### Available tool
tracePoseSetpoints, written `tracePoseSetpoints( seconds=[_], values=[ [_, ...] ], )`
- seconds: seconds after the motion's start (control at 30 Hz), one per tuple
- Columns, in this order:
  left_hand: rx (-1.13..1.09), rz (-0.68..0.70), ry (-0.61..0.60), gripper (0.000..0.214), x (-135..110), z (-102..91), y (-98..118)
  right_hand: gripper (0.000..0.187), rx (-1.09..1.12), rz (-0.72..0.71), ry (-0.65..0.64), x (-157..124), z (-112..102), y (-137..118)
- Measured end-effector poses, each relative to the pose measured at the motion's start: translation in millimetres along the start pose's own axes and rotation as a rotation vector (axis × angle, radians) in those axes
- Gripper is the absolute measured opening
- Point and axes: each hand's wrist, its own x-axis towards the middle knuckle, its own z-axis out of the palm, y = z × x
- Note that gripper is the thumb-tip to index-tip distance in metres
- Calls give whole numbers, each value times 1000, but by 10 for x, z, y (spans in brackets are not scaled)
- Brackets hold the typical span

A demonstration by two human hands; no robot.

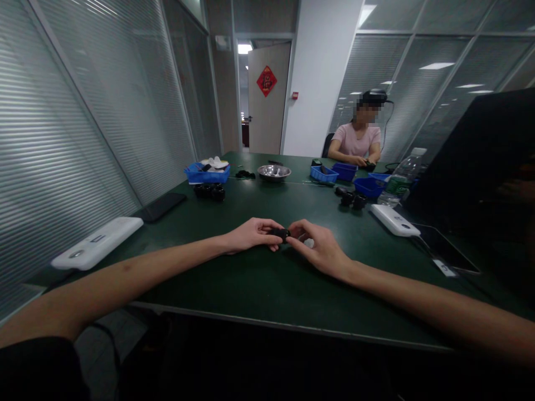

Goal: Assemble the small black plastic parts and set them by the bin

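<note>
A small black cylindrical part (283,234) is held level just above the green table (251,284), between my two hands. My left hand (251,234) grips its left end between thumb and fingers. From the other side, my right hand (321,246) pinches the right end with thumb and fingertips. Something small and whitish (309,243) shows within the curl of my right hand; I cannot make out what it is. The fingers hide much of the black part.
Farther back are black round parts (209,192), more black parts (351,199), a metal bowl (273,172), a blue basket (207,174) and blue bins (368,186). A bottle (401,178) and white power bank (394,219) stand right. Another person (358,142) sits across.
</note>
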Motion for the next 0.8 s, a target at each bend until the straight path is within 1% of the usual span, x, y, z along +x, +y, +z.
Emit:
tracePoseSetpoints(
  seconds=[0.17, 0.27, 0.33, 0.4, 0.47, 0.6, 0.67, 0.73, 0.8],
  values=[
    [1, 1, -13, 47, 15, -8, -28, 18, -26, -144, 21, -2, 11, -13],
    [-3, -7, -4, 48, 11, 5, -9, 24, -17, -97, 35, -1, 17, -17],
    [-1, -10, -1, 49, 6, 11, 5, 23, -9, -32, 30, 1, 17, -12],
    [-1, -11, -2, 49, 2, 10, 9, 20, -4, 1, 7, 3, 17, -3],
    [2, -2, -9, 48, 3, 2, 2, 18, -8, -22, -7, 3, 22, 6],
    [12, 10, -14, 48, 10, -6, -13, 20, -33, -129, 19, 1, 41, 5],
    [12, 5, -6, 48, 11, 0, -12, 24, -28, -131, 38, 3, 43, -9],
    [8, 6, 6, 48, 10, 9, -7, 28, -15, -74, 52, 8, 35, -25],
    [6, 10, 10, 49, 8, 15, -5, 25, -9, 6, 38, 13, 22, -35]
  ],
)
